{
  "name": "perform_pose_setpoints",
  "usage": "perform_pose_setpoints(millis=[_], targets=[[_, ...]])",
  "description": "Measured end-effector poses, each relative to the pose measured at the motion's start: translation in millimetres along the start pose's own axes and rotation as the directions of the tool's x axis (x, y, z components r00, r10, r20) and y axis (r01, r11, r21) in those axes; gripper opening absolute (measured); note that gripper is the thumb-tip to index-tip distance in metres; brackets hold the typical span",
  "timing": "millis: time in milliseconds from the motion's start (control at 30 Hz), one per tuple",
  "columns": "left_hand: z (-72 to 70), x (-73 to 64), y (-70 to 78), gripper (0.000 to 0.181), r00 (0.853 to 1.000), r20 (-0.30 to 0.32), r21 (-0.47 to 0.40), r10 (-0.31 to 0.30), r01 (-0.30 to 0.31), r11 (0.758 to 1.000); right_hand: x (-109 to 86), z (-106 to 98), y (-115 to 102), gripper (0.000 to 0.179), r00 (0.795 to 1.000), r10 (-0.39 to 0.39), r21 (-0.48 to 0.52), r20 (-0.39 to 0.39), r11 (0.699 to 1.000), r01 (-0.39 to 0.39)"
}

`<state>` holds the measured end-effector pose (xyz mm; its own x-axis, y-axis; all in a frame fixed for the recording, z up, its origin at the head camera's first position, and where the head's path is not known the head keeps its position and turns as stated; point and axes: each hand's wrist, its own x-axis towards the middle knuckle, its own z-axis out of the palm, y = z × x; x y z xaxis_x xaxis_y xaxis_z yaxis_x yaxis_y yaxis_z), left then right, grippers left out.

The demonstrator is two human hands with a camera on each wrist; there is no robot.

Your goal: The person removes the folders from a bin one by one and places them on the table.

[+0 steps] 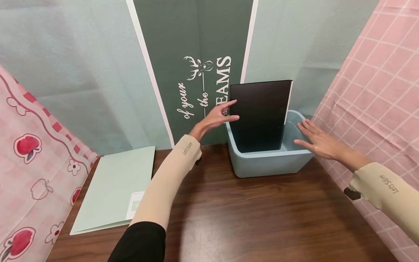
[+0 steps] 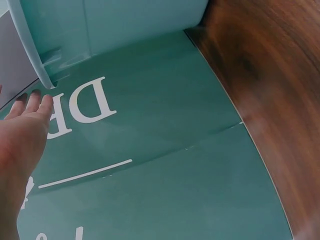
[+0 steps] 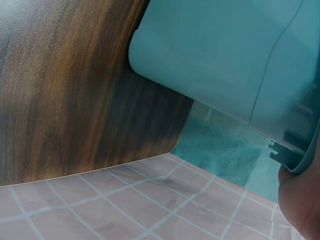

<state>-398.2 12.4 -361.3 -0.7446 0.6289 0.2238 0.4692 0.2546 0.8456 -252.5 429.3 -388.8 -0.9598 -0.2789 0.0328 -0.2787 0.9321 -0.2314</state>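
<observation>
A flat black folder [image 1: 262,112] with a pale right edge stands upright, leaning slightly, in a light blue plastic bin [image 1: 271,164]. My left hand [image 1: 216,117] is at the folder's left edge, thumb and fingers extended and spread; whether they touch it I cannot tell. The left wrist view shows this hand [image 2: 22,137] just below the bin's rim. At the bin's right rim is my right hand [image 1: 322,142], its fingers straight and its thumb over the bin's opening. Only part of that hand [image 3: 300,197] appears in the right wrist view, beside the rim.
A pale green folder [image 1: 119,185] with a white label lies on the left of the dark wooden table [image 1: 242,211]. Behind hangs a grey-green cloth with white lettering [image 1: 193,32]. Pink patterned cloths flank both sides, the right one [image 1: 376,91] close to the bin.
</observation>
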Motion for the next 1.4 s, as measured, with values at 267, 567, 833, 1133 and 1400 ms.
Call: perform_pose_setpoints(millis=[267,567,833,1133,1400], targets=[[0.0,11.7,3.5,0.08,0.998,-0.037,0.014,-0.044,0.045,0.999,6.2,-1,4,0.085,1.0,-0.031,0.004,-0.007,1.0,0.031],[2.1,24.2,7.5,0.079,0.992,-0.093,-0.042,-0.083,0.079,0.996,13.8,-3,9,0.085,0.999,-0.051,0.021,-0.006,0.998,0.051],[6.5,30.5,5.2,0.078,0.994,-0.109,-0.024,-0.03,0.027,0.999,21.3,-3,15,0.084,0.998,-0.062,0.001,-0.01,0.998,0.062],[18.7,36.3,6.3,0.079,0.996,-0.093,0.038,0.011,-0.008,0.999,26.9,-5,18,0.085,0.997,-0.072,0.001,-0.009,0.997,0.072],[37.8,42.9,8.4,0.077,0.993,-0.112,0.036,0.023,-0.019,0.999,28.1,-5,19,0.085,0.998,-0.069,0.004,-0.003,0.998,0.069]])
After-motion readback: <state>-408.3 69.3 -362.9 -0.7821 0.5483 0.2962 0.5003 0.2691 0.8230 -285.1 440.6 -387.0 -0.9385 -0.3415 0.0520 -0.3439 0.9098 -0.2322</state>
